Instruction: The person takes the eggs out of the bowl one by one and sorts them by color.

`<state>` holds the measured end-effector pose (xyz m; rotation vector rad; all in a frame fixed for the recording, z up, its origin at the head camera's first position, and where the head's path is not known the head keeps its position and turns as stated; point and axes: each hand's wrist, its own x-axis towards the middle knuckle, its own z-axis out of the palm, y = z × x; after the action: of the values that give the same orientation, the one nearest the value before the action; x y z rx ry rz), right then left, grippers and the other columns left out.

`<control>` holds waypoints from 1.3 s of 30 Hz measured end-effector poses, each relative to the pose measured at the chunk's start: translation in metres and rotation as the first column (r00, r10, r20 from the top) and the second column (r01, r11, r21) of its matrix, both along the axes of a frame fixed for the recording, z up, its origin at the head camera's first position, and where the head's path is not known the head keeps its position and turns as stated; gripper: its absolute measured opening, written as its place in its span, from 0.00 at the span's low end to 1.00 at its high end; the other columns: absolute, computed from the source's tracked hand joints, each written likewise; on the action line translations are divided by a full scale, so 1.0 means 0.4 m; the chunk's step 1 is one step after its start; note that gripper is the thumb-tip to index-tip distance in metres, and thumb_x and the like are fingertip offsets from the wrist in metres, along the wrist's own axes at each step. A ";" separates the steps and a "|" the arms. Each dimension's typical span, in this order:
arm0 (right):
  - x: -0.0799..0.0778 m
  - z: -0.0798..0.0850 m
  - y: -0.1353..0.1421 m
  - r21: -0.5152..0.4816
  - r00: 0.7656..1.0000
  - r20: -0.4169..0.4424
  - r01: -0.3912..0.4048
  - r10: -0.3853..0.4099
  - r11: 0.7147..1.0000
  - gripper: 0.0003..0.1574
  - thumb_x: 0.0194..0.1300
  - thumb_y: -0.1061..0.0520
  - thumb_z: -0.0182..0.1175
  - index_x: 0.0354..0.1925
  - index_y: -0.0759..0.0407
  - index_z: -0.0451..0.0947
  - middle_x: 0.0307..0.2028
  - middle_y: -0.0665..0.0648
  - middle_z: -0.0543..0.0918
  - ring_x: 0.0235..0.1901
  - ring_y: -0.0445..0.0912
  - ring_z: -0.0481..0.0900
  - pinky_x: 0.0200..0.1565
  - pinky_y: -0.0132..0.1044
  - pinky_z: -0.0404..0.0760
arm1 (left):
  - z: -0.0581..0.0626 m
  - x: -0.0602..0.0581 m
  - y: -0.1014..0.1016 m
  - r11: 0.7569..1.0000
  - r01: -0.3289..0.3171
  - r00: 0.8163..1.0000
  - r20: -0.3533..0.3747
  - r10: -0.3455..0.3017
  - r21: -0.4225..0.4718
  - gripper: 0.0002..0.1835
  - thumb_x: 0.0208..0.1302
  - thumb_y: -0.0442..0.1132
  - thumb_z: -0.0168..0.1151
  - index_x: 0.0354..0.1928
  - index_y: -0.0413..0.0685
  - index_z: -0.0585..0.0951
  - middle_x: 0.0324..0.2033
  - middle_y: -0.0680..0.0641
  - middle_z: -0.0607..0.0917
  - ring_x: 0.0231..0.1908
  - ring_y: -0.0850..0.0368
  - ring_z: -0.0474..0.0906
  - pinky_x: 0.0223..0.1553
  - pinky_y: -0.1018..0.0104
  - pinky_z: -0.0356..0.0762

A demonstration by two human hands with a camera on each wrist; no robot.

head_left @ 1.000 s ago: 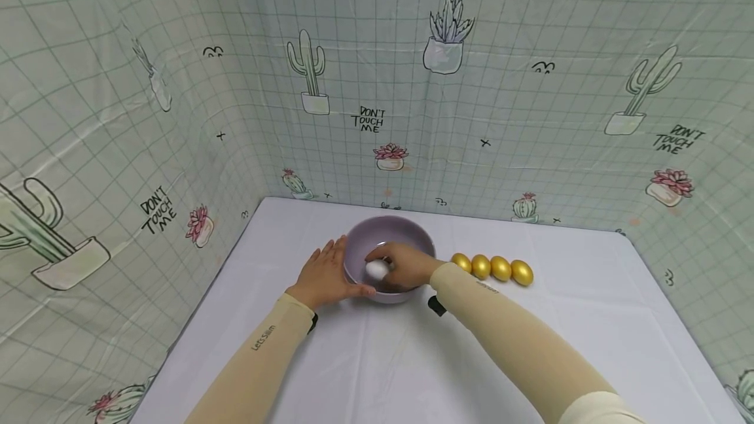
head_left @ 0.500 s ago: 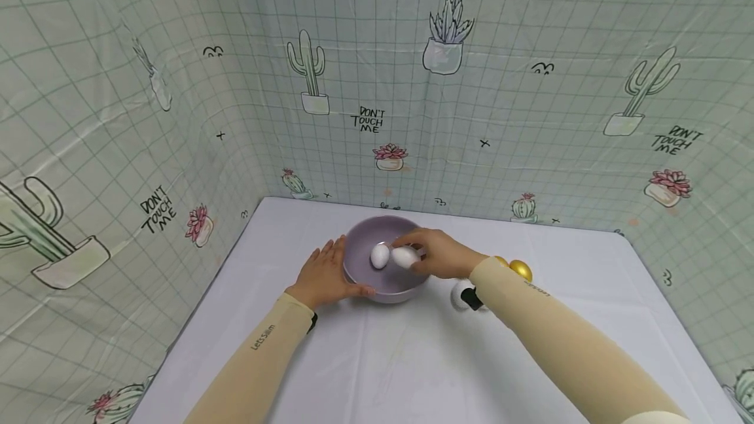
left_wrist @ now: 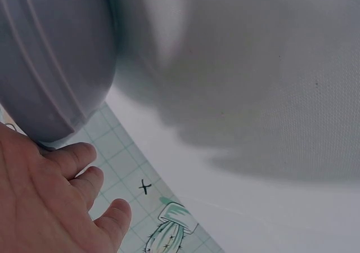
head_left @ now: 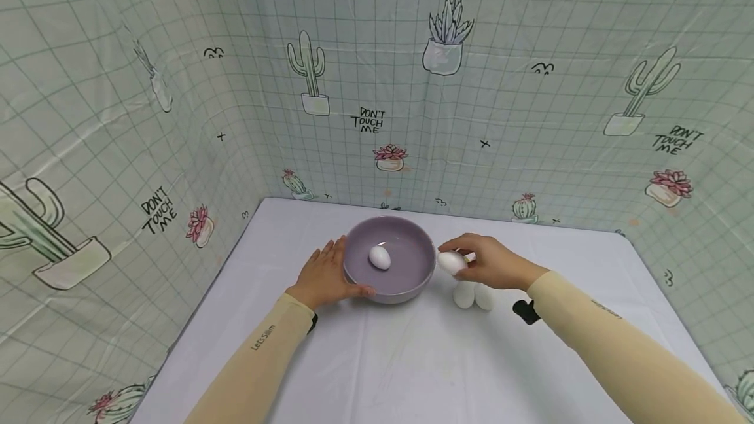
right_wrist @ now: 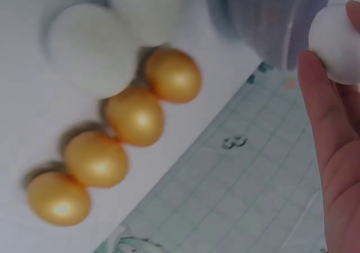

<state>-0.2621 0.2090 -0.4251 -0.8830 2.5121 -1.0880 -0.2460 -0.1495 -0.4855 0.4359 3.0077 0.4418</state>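
Observation:
A purple bowl (head_left: 412,260) stands on the white table, with one white egg (head_left: 379,257) lying inside it. My left hand (head_left: 324,279) rests against the bowl's left side, fingers straight and thumb along the near rim; the left wrist view shows its fingers (left_wrist: 79,157) at the bowl's wall. Just outside the right rim, my right hand (head_left: 495,262) pinches another white egg (head_left: 450,263) between thumb and fingers. Below that hand, two more white eggs (head_left: 464,294) lie side by side on the table.
Several golden eggs (right_wrist: 135,116) lie in a row beside the two white eggs in the right wrist view; the right hand and arm hide them in the head view. A grid-patterned cloth (head_left: 365,77) with cactus drawings rises behind the table (head_left: 377,358).
The right hand has lifted a white egg out of the bowl and carried it right, past the rim. One white egg stays in the bowl. The left hand has not moved.

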 end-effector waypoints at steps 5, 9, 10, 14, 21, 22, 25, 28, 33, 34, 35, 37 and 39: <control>0.023 -0.016 0.067 0.032 0.998 -0.025 0.051 -0.050 0.998 0.31 0.60 0.70 0.67 0.62 0.61 0.76 0.57 0.57 0.78 0.55 0.55 0.76 0.48 0.34 0.82 | -0.001 0.001 0.002 1.000 -0.002 1.000 -0.005 0.002 -0.003 0.74 0.42 0.82 0.62 0.78 0.35 0.48 0.75 0.38 0.57 0.74 0.42 0.50 0.72 0.46 0.49; 0.033 -0.033 0.108 0.038 0.996 -0.025 0.092 -0.091 0.995 0.31 0.60 0.71 0.67 0.61 0.61 0.76 0.56 0.58 0.78 0.53 0.56 0.76 0.47 0.35 0.83 | 0.000 0.000 0.002 1.000 -0.002 1.000 -0.007 0.002 0.001 0.74 0.42 0.82 0.62 0.78 0.35 0.48 0.75 0.38 0.57 0.74 0.42 0.51 0.72 0.46 0.49; 0.035 -0.037 0.116 0.042 0.995 -0.025 0.098 -0.097 0.994 0.31 0.59 0.71 0.67 0.61 0.61 0.76 0.55 0.59 0.78 0.53 0.56 0.76 0.46 0.35 0.83 | 0.001 0.000 0.002 1.000 -0.002 1.000 -0.005 0.002 0.004 0.74 0.42 0.82 0.63 0.78 0.35 0.48 0.75 0.37 0.57 0.74 0.42 0.51 0.72 0.46 0.49; 0.043 -0.055 0.147 0.070 0.992 -0.031 0.122 -0.120 0.990 0.33 0.59 0.71 0.67 0.63 0.62 0.76 0.58 0.60 0.78 0.54 0.57 0.77 0.48 0.38 0.83 | 0.002 0.001 0.002 1.000 -0.001 1.000 -0.001 0.001 0.007 0.74 0.42 0.82 0.63 0.78 0.35 0.48 0.75 0.37 0.58 0.74 0.42 0.51 0.72 0.46 0.49; 0.053 -0.071 0.184 0.141 0.981 -0.108 0.179 -0.164 0.974 0.32 0.58 0.68 0.69 0.61 0.63 0.76 0.56 0.62 0.79 0.52 0.58 0.78 0.51 0.53 0.80 | 0.007 0.003 0.003 1.000 -0.003 1.000 0.001 0.003 0.002 0.74 0.43 0.81 0.63 0.78 0.35 0.48 0.75 0.37 0.57 0.74 0.42 0.51 0.72 0.46 0.49; 0.054 -0.073 0.188 0.144 0.980 -0.105 0.183 -0.169 0.972 0.32 0.58 0.68 0.68 0.62 0.64 0.76 0.56 0.63 0.78 0.52 0.58 0.77 0.51 0.54 0.80 | 0.008 0.004 0.004 1.000 -0.003 1.000 0.001 0.003 0.003 0.74 0.43 0.81 0.63 0.78 0.35 0.48 0.75 0.37 0.57 0.74 0.41 0.51 0.72 0.46 0.49; 0.058 -0.080 0.200 0.155 0.977 -0.096 0.204 -0.190 0.967 0.33 0.58 0.69 0.68 0.62 0.66 0.75 0.58 0.65 0.78 0.53 0.60 0.77 0.52 0.56 0.80 | 0.008 0.004 0.003 1.000 -0.002 1.000 0.001 0.002 0.001 0.73 0.43 0.81 0.63 0.78 0.35 0.48 0.75 0.37 0.57 0.74 0.41 0.51 0.72 0.46 0.49; 0.061 -0.092 0.208 0.183 0.973 -0.093 0.225 -0.211 0.957 0.32 0.58 0.68 0.68 0.62 0.66 0.75 0.58 0.67 0.77 0.53 0.61 0.77 0.52 0.57 0.79 | 0.006 0.002 0.003 1.000 -0.001 1.000 0.004 0.001 0.003 0.73 0.43 0.81 0.63 0.78 0.35 0.48 0.75 0.37 0.57 0.74 0.42 0.50 0.72 0.46 0.49; 0.065 -0.109 0.214 0.224 0.969 -0.098 0.245 -0.229 0.943 0.31 0.57 0.67 0.69 0.59 0.65 0.76 0.54 0.65 0.79 0.50 0.59 0.78 0.49 0.54 0.81 | 0.007 0.001 0.003 1.000 0.001 1.000 0.008 -0.001 0.001 0.73 0.43 0.81 0.63 0.78 0.35 0.48 0.75 0.38 0.56 0.75 0.42 0.50 0.72 0.46 0.48; 0.065 -0.112 0.215 0.228 0.969 -0.104 0.244 -0.226 0.943 0.30 0.56 0.67 0.70 0.59 0.65 0.77 0.53 0.64 0.80 0.49 0.58 0.78 0.49 0.53 0.81 | 0.008 0.001 0.003 1.000 0.001 1.000 0.010 -0.001 -0.004 0.73 0.43 0.82 0.63 0.78 0.35 0.48 0.76 0.39 0.56 0.75 0.42 0.49 0.72 0.46 0.48; 0.066 -0.114 0.216 0.233 0.967 -0.112 0.247 -0.227 0.940 0.30 0.56 0.67 0.70 0.59 0.65 0.77 0.52 0.62 0.80 0.48 0.57 0.78 0.48 0.51 0.81 | 0.008 0.001 0.004 1.000 0.001 1.000 0.011 -0.001 -0.008 0.73 0.43 0.82 0.63 0.78 0.35 0.48 0.76 0.39 0.55 0.75 0.42 0.49 0.72 0.46 0.48; 0.066 -0.118 0.218 0.242 0.968 -0.136 0.241 -0.213 0.940 0.30 0.56 0.67 0.70 0.58 0.65 0.77 0.49 0.58 0.81 0.47 0.55 0.77 0.46 0.49 0.80 | 0.009 0.002 0.004 1.000 0.002 1.000 0.006 -0.002 -0.005 0.73 0.43 0.81 0.63 0.78 0.35 0.48 0.75 0.38 0.56 0.74 0.42 0.50 0.72 0.46 0.48; 0.066 -0.123 0.219 0.248 0.967 -0.155 0.238 -0.204 0.939 0.30 0.55 0.67 0.71 0.57 0.65 0.78 0.47 0.56 0.80 0.45 0.53 0.77 0.45 0.48 0.80 | 0.008 0.002 0.004 1.000 0.004 1.000 0.000 -0.004 -0.001 0.73 0.43 0.81 0.63 0.77 0.35 0.49 0.75 0.38 0.57 0.74 0.41 0.51 0.72 0.46 0.49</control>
<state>-0.2359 0.2967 -0.4744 -0.6245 2.8324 -0.7452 -0.2454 -0.1481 -0.4822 0.4413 3.0069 0.4394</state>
